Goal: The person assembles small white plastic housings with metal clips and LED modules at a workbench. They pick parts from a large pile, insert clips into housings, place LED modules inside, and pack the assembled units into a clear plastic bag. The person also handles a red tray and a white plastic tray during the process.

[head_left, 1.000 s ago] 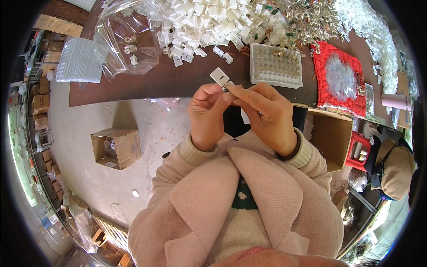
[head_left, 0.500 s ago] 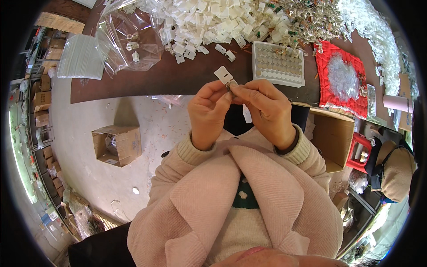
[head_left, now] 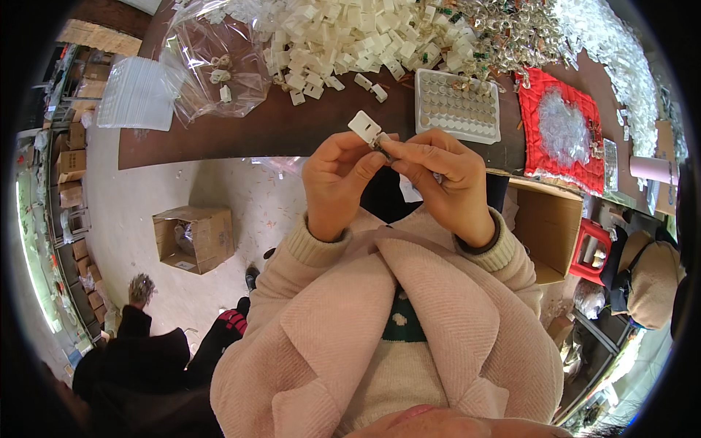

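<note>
A small flat white plastic piece point(head_left: 364, 126) with a dark slot stands up at a tilt between my hands, just beyond the table's near edge. My left hand point(head_left: 334, 186) is closed, thumb and fingertips pinching its lower end. From the other side my right hand point(head_left: 454, 186) is closed too, thumb and index finger at the same end. A small dark, metallic-looking bit point(head_left: 380, 143) shows there, partly hidden by the fingertips. Beyond lies a heap of similar white pieces point(head_left: 343, 44). Right of it is a clear tray point(head_left: 482, 133) holding rows of round silvery discs.
A clear plastic bag point(head_left: 212, 66) and a stack of pale trays point(head_left: 137, 93) lie at the left. On the right, a red cloth point(head_left: 533, 139) bears clear bits. Cardboard boxes point(head_left: 212, 233) point(head_left: 544, 233) sit below. A dark-clothed person point(head_left: 146, 365) is behind at lower left.
A person in dark clothes has come into view at the lower left, holding a bundle of thin strands. My hands have shifted slightly and the white piece has tilted a little left.
</note>
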Tool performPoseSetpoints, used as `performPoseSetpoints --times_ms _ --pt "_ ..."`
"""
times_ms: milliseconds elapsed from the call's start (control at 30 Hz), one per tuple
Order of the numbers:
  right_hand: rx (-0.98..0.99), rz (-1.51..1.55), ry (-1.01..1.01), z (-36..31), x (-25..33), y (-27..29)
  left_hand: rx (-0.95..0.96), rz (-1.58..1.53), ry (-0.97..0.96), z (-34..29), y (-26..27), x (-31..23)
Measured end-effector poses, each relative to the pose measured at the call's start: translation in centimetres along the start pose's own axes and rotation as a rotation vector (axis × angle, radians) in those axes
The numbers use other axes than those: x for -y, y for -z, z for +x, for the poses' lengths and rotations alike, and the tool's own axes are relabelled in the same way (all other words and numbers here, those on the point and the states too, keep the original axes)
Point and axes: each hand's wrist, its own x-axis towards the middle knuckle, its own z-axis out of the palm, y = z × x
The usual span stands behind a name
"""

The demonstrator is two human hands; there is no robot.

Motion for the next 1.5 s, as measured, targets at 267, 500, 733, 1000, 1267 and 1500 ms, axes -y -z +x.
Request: performPoseSetpoints --times_ms 267,500,733,1000,1267,1500 --pt "-0.085 -0.089 0.013 -0.6 0.9 -1.4 -0.152 -0.107 -0.242 -0.7 -0.9 2.2" --pt "-0.149 0.148 -0.141 -0.6 0.5 -1.9 -0.13 -0.071 -0.319 -1.0 -0.9 2.4" --pt "-0.065 0.126 -0.218 -0.9 1.1 -1.9 -0.165 -0.097 -0.327 -1.1 -1.2 2.7" --pt "-0.114 -0.084 -0.053 -0.6 1.4 -1.3 -0.125 -0.098 -0.338 -0.9 -0.8 2.7" --pt "-0.12 0.135 -0.085 0.0 0.3 -1.7 -0.077 -0.395 -0.225 -0.8 -0.8 2.8" --pt "-0.11 -0.342 0.174 -0.8 0.2 -1.3 -0.092 -0.29 -0.158 -1.0 -0.8 2.7"
